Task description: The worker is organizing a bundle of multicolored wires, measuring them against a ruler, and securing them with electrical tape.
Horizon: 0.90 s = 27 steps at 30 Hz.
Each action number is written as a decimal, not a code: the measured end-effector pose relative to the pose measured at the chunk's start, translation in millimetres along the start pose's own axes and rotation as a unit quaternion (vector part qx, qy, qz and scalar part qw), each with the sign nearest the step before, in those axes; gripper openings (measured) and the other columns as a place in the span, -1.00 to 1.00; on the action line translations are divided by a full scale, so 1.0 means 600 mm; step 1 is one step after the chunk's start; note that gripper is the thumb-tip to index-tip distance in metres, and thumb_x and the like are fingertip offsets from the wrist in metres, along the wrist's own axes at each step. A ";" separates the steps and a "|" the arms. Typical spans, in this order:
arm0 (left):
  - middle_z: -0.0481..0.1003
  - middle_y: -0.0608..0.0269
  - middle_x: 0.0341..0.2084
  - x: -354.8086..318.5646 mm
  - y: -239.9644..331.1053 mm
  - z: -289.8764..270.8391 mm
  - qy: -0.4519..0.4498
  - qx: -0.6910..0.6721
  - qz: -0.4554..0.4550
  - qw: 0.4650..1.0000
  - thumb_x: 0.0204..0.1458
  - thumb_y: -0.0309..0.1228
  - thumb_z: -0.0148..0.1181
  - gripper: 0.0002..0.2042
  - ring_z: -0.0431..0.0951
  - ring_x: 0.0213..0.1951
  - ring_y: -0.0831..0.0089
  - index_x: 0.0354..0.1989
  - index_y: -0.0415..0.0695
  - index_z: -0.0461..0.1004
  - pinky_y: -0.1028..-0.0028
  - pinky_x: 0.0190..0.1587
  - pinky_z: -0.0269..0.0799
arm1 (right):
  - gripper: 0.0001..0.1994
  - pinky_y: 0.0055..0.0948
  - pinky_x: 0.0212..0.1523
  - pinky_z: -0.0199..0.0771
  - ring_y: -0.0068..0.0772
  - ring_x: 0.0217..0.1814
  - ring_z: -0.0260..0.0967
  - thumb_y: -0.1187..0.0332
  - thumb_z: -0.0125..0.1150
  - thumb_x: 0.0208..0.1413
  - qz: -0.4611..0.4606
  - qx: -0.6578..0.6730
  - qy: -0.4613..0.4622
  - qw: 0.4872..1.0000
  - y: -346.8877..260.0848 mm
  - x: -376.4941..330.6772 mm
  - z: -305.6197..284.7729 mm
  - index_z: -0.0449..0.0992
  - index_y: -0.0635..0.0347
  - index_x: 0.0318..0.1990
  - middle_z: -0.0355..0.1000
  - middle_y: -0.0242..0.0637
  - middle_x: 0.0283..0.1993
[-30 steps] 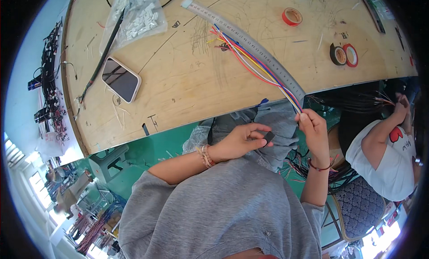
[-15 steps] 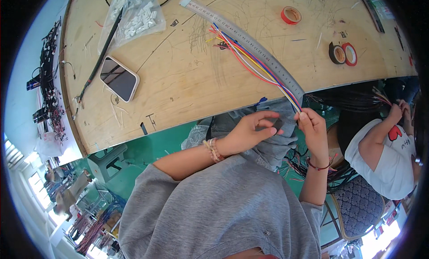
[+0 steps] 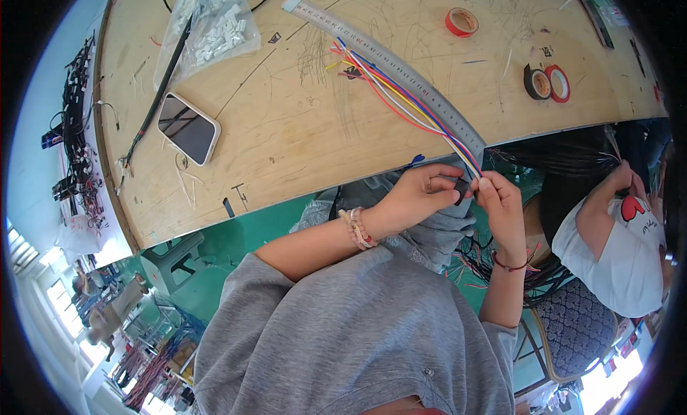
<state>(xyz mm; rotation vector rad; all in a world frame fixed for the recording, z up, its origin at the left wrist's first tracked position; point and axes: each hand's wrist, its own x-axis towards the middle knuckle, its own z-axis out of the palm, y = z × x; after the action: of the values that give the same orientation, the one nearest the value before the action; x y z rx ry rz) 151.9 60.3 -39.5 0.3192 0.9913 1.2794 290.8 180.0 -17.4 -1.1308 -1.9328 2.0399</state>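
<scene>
Two bare hands meet just below the near edge of the wooden tabletop (image 3: 300,136), right of the frame's centre. The left hand (image 3: 418,196) and the right hand (image 3: 501,204) have their fingertips pressed together on the near end of a bundle of coloured wires (image 3: 401,100), both grips pinching it, with a small dark piece between the fingers too small to make out. From there the wires run up and left across the tabletop, lying along a long metal ruler (image 3: 386,60). A phone (image 3: 187,127) lies at left, a clear bag of white parts (image 3: 215,28) at upper left, a red tape roll (image 3: 462,21) at top, black and red rolls (image 3: 547,83) at right. Another person (image 3: 615,236) sits at right.
</scene>
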 end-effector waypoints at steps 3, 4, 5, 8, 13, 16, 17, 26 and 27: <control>0.48 0.20 -0.28 -0.002 -0.001 -0.002 -0.001 -0.001 0.001 1.000 0.01 -0.55 0.02 -0.61 0.42 -0.16 0.62 0.04 -0.38 0.18 0.62 -0.08 0.29 | -0.80 -0.76 -0.60 -0.08 -0.82 -0.60 -0.05 0.37 -0.09 0.15 -0.004 0.008 0.002 1.000 0.005 0.000 0.000 0.40 0.31 -0.37 0.25 -0.52 -0.58; 0.48 0.19 -0.27 -0.003 0.000 -0.002 0.001 -0.002 0.001 1.000 0.02 -0.55 0.01 -0.62 0.42 -0.15 0.61 0.03 -0.37 0.18 0.62 -0.07 0.29 | -0.80 -0.76 -0.60 -0.08 -0.82 -0.60 -0.05 0.37 -0.09 0.15 -0.004 0.008 0.002 1.000 0.003 0.000 0.001 0.40 0.31 -0.37 0.25 -0.52 -0.58; 0.48 0.18 -0.26 -0.003 0.000 -0.002 0.003 -0.002 0.000 1.000 0.02 -0.55 0.01 -0.62 0.42 -0.14 0.61 0.03 -0.37 0.18 0.61 -0.07 0.29 | -0.80 -0.75 -0.60 -0.09 -0.82 -0.61 -0.06 0.37 -0.09 0.15 -0.004 0.006 0.003 1.000 -0.001 -0.001 0.003 0.40 0.30 -0.38 0.22 -0.54 -0.60; 0.48 0.20 -0.28 -0.003 -0.002 -0.003 0.003 0.011 0.009 1.000 0.03 -0.55 0.00 -0.63 0.42 -0.16 0.61 0.03 -0.36 0.18 0.61 -0.08 0.30 | -0.80 -0.74 -0.62 -0.13 -0.82 -0.62 -0.08 0.36 -0.09 0.15 -0.005 0.003 0.007 1.000 -0.002 -0.002 0.005 0.40 0.30 -0.39 0.17 -0.57 -0.63; 0.47 0.22 -0.30 -0.002 -0.010 0.004 0.022 0.031 0.031 0.999 0.03 -0.55 0.00 -0.65 0.43 -0.19 0.61 0.02 -0.35 0.19 0.62 -0.11 0.30 | -0.79 -0.73 -0.63 -0.15 -0.82 -0.62 -0.09 0.36 -0.09 0.14 0.007 0.003 0.010 1.000 -0.005 -0.005 0.003 0.40 0.29 -0.41 0.12 -0.59 -0.65; 0.47 0.23 -0.30 -0.002 -0.013 0.013 0.039 -0.006 0.056 0.998 0.04 -0.54 0.00 -0.66 0.43 -0.20 0.59 0.01 -0.34 0.20 0.61 -0.11 0.31 | -0.79 -0.73 -0.63 -0.14 -0.82 -0.63 -0.10 0.37 -0.10 0.15 0.011 -0.019 0.012 1.000 -0.005 -0.002 0.003 0.40 0.29 -0.43 0.12 -0.59 -0.64; 0.47 0.23 -0.30 -0.002 -0.013 0.016 0.050 -0.043 0.065 0.996 0.04 -0.54 0.01 -0.67 0.43 -0.19 0.57 0.00 -0.33 0.21 0.61 -0.10 0.31 | -0.80 -0.73 -0.63 -0.14 -0.82 -0.62 -0.10 0.37 -0.10 0.15 0.003 -0.015 0.017 1.000 -0.005 -0.001 0.007 0.40 0.29 -0.42 0.11 -0.59 -0.64; 0.45 0.26 -0.30 0.001 -0.045 0.030 0.168 -0.034 0.105 0.980 -0.04 -0.51 0.14 -0.79 0.40 -0.22 0.62 -0.22 -0.25 0.37 0.62 -0.16 0.31 | -0.82 -0.73 -0.61 -0.10 -0.80 -0.61 -0.08 0.38 -0.07 0.14 -0.002 0.004 0.011 1.000 0.004 0.001 0.003 0.39 0.31 -0.40 0.12 -0.58 -0.63; 0.45 0.27 -0.31 0.004 -0.044 0.033 0.181 -0.017 0.138 0.974 -0.04 -0.50 0.15 -0.80 0.39 -0.22 0.62 -0.23 -0.25 0.38 0.61 -0.15 0.30 | -0.81 -0.73 -0.61 -0.08 -0.80 -0.61 -0.06 0.38 -0.07 0.14 -0.003 0.005 0.010 1.000 0.004 0.002 0.003 0.39 0.31 -0.41 0.13 -0.57 -0.63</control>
<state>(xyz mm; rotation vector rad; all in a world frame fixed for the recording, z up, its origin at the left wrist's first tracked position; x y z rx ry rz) 183.6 60.6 -47.7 0.2048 1.2622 1.6440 289.9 178.6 -20.5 -1.1367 -1.9117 2.0257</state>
